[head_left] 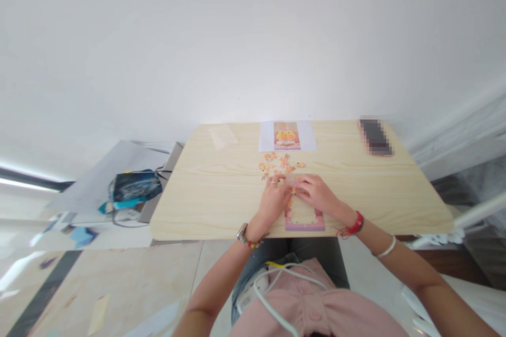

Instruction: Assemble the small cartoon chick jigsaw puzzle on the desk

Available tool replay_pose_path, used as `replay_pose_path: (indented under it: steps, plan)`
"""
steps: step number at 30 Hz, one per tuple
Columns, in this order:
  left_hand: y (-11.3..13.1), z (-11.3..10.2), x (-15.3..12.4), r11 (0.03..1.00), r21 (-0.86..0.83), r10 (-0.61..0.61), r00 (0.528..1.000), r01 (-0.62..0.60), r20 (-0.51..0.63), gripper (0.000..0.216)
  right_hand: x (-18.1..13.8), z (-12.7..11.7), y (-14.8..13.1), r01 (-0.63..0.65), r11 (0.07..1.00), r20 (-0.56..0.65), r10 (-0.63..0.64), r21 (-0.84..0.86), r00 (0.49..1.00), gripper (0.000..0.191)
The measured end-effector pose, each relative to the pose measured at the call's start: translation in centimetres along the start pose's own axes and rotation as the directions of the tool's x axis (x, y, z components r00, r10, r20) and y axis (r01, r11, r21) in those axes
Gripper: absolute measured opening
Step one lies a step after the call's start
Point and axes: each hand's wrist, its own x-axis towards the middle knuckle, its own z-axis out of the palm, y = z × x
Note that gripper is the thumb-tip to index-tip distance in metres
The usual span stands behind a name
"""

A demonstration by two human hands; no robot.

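Note:
A partly built jigsaw puzzle [303,217] with a pink border lies near the front edge of a light wooden table [205,189]. My left hand [273,198] and my right hand [318,194] rest together over its upper part, fingers curled and pinched on small puzzle pieces. Several loose orange-pink pieces [279,163] are scattered just beyond my fingers. A reference picture [286,136] of a yellow duck on a white sheet lies at the table's far edge.
A phone [375,137] lies at the far right of the table, a translucent bag [222,136] at the far left. Left of the table stand a grey box and a dark blue bag [134,187] on the floor. A white cable crosses my lap.

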Motion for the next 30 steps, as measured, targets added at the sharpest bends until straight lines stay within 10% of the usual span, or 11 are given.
replay_pose_path:
  steps: [30]
  plan:
    - [1.6,-0.8,-0.4,0.969,0.239,0.051,0.996,-0.066,0.068,0.013,0.1,-0.7,-0.9,0.018,0.991,-0.006,-0.019,-0.131,1.0,0.016]
